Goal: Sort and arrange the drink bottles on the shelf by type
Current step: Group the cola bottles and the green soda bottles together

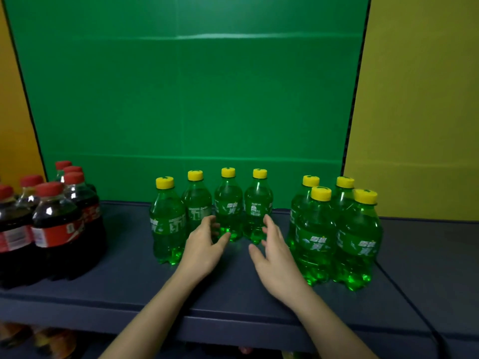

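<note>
dark shelf (124, 278), left hand (204, 244) and right hand (274, 252) spread, empty, just before two middle green bottles (229, 206), four green bottles (334, 237) right, cola bottles (51, 221) far left

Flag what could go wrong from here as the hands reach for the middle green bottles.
1. Both hands, left and right, are open close to two upright green bottles; a clumsy grab could tip them.
2. The neighbouring bottle stands nearly touching, so a topple might spread along the row.
3. The right wrist passes near the four-bottle cluster and could brush it.
</note>
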Demonstrator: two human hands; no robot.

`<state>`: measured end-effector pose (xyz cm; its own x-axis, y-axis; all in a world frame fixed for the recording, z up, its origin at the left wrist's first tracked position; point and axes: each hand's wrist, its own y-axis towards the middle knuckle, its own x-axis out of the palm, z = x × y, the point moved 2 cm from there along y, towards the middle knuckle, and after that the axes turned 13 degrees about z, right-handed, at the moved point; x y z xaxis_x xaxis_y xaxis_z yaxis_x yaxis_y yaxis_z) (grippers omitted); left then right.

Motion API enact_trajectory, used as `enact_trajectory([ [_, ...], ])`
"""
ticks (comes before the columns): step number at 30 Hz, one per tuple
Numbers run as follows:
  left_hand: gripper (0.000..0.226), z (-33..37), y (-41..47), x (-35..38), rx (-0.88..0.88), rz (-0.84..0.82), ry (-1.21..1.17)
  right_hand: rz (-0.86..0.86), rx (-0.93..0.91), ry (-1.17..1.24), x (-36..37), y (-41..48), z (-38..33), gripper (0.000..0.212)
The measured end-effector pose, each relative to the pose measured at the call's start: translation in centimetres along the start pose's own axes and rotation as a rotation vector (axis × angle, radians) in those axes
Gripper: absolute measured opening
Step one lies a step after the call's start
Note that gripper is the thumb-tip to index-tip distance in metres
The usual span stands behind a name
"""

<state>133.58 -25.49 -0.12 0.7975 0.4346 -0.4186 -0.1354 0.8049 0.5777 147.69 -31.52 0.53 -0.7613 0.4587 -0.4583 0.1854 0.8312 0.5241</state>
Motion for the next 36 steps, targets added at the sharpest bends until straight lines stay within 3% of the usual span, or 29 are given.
enact_trajectory([
  [5, 0.074, -0.8, 1.9, 0.4, -0.010, -0.084, 0.105, 0.166, 0.196, -0.113, 2.4, 4.8, 0.9, 0.080],
  [9, 0.076, -1.2, 3.6, 1.4, -0.127, -0.127, -0.098, 0.145, 0.372, 0.094, 2.9, 6.4, 2.3, 0.091],
  [12, 0.071, -1.8, 4.2, 2.2, -0.214, -0.133, -0.239, 0.224, 0.346, 0.025, 3.0, 6.3, 2.8, 0.088],
  [15, 0.064, -2.3, 4.2, 2.7, -0.152, -0.114, -0.216, 0.289, 0.286, -0.117, 3.0, 5.7, 2.4, 0.091],
  [20, 0.061, -2.4, 4.1, 2.8, -0.089, -0.124, -0.223, 0.214, 0.280, -0.062, 3.3, 4.6, 2.5, 0.079],
  [30, 0.045, -1.8, 2.7, 2.0, -0.013, -0.198, -0.283, 0.324, 0.266, -0.205, 2.5, 3.5, 1.6, 0.078],
  [36, 0.054, -1.7, 2.4, 2.2, 0.008, -0.206, -0.295, 0.343, 0.283, -0.226, 2.5, 3.3, 1.5, 0.076],
])
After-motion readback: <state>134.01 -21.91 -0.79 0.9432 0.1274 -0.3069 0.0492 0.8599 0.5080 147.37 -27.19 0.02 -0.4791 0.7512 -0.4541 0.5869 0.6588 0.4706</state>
